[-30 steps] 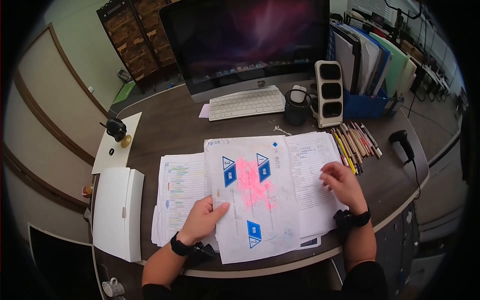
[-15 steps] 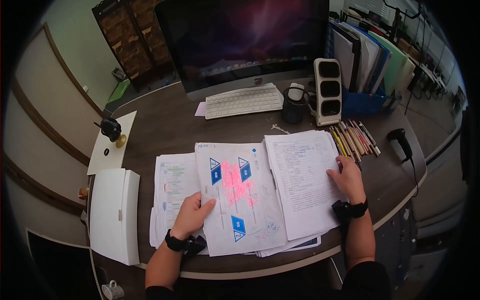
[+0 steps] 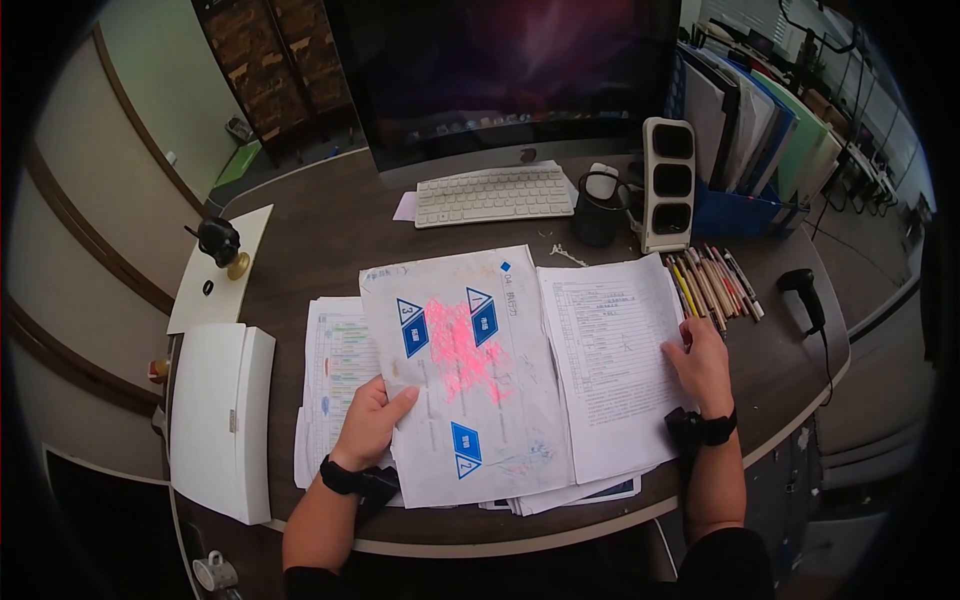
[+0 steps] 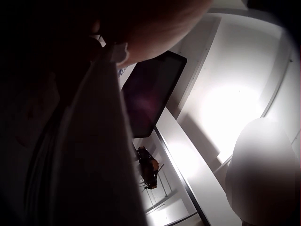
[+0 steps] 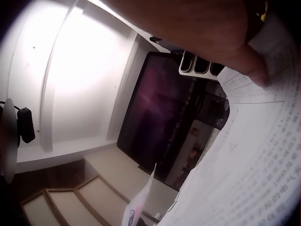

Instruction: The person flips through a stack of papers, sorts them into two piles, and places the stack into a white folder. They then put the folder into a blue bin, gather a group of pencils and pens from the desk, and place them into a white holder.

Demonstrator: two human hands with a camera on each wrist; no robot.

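The left hand [image 3: 368, 425] grips the left edge of a sheet [image 3: 500, 410] with blue shapes and pink scribble, thumb on top; the sheet is tilted up. To its right, the right hand [image 3: 702, 367] holds the right edge of a printed stack [image 3: 615, 380], its thumb on the top page. Another stack [image 3: 335, 350] with coloured marks lies partly under the left hand. In the left wrist view a dark paper edge [image 4: 99, 155] hangs below the hand [image 4: 160, 28]. The right wrist view has the thumb of the hand [image 5: 202, 33] on the printed page [image 5: 235, 150].
Behind the papers stand a keyboard [image 3: 495, 197], a monitor [image 3: 500, 80], a black mesh cup [image 3: 598, 215] and a white holder [image 3: 667, 185]. Pencils [image 3: 715, 285] and a black device [image 3: 803, 298] lie right. A white machine [image 3: 220, 420] sits left; blue file box [image 3: 740, 210] at back right.
The right hand, earlier raised above the printed pages, came down and took hold of their right edge. The left hand moved left with the pink-marked sheet, uncovering more of the printed stack.
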